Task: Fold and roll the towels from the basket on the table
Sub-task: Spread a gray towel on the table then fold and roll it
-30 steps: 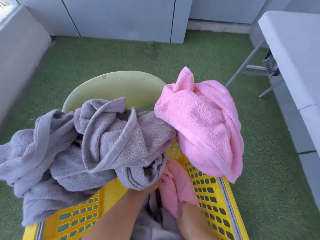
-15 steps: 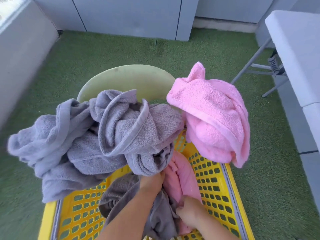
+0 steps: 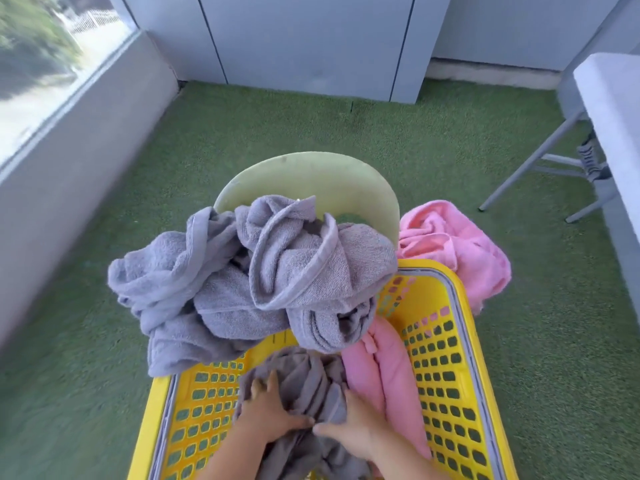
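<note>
1. Gripping the dark towel [image 3: 304, 379], your left hand [image 3: 270, 415] had its fingers spread and curled into the cloth, with the thumb pressed in toward the other hand.
2. Your right hand [image 3: 353, 424] held the same towel just beside the left, its thumb and fingers closed on a fold. The two thumbs nearly met.
3. The dark towel lay bunched inside the basket [image 3: 453, 393], in the middle toward the near edge, and both your hands were on its near part.
4. A pink towel [image 3: 384, 372] lay in long folds inside the basket. It touched the right side of the dark towel and ran toward the far right corner.
5. A grey heap [image 3: 277, 271] of paler towels was draped over the basket's far edge and far left corner, and part of it hung outside the left wall.
6. A pink bundle [image 3: 457, 251] hung outside the far right corner, against the rim.
7. A pale green seat [image 3: 311, 174] showed its round edge beyond the basket's far edge, partly covered by the grey heap.
8. The table [image 3: 609, 109] stood well apart on your right, on the grass [image 3: 104, 375].
</note>
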The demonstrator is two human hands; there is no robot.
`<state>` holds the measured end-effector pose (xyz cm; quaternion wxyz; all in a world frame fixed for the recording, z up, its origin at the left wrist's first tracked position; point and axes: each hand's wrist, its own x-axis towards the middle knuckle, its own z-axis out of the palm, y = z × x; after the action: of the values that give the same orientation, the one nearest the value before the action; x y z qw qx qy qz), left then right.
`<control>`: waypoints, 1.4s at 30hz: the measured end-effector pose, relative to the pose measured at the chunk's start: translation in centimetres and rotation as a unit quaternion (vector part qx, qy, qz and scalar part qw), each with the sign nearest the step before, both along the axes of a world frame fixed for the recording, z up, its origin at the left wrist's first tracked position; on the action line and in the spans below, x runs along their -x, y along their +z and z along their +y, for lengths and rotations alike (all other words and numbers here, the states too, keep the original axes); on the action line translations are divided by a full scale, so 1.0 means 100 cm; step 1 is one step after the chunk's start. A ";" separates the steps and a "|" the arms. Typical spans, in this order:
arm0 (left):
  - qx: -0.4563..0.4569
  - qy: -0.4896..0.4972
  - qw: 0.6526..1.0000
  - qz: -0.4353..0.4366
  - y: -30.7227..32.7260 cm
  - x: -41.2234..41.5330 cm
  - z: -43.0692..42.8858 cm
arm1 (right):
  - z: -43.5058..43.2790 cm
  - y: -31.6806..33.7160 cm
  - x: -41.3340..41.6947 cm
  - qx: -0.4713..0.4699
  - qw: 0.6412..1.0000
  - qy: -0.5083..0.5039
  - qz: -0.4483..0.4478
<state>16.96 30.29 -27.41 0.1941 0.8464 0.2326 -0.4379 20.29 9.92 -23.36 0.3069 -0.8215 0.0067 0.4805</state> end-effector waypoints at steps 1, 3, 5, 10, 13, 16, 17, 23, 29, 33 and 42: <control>0.011 -0.002 1.000 0.025 -0.001 0.000 -0.001 | 0.004 -0.013 0.005 -0.005 1.000 -0.002 0.007; 0.019 -0.009 0.998 0.060 -0.003 -0.002 -0.002 | 0.006 -0.034 0.012 -0.002 1.000 -0.008 0.026; 0.005 -0.033 0.998 0.061 0.000 -0.006 -0.002 | 0.008 -0.036 0.011 0.015 0.999 -0.014 0.045; 0.059 0.041 0.996 0.043 0.010 -0.021 -0.018 | 0.019 -0.040 0.000 0.045 0.997 -0.032 0.046; 0.114 0.078 0.990 0.032 0.018 -0.028 -0.032 | 0.019 -0.040 -0.006 0.023 0.998 -0.020 0.052; 0.156 0.203 0.967 0.008 0.033 -0.030 -0.039 | 0.007 -0.043 -0.004 -0.006 0.989 -0.122 0.083; 0.160 0.253 0.954 -0.006 0.040 -0.031 -0.041 | 0.001 -0.040 -0.004 -0.028 0.983 -0.155 0.090; 0.291 0.433 0.848 -0.091 0.087 -0.030 -0.051 | -0.005 0.017 -0.004 -0.239 0.918 -0.284 0.140; 0.323 0.415 0.841 -0.126 0.138 -0.014 -0.071 | -0.019 0.075 -0.002 -0.289 0.894 -0.331 0.092; 0.302 0.359 0.859 -0.206 0.171 -0.005 -0.092 | -0.032 0.109 0.006 -0.293 0.894 -0.314 0.125; 0.359 0.226 0.840 -0.337 0.232 0.025 -0.101 | -0.054 0.192 0.050 -0.360 0.857 -0.367 0.045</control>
<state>14.43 20.16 -4.17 0.6445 0.7367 0.1640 -0.1223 15.32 4.50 -4.13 0.7348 -0.5688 0.1479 0.3386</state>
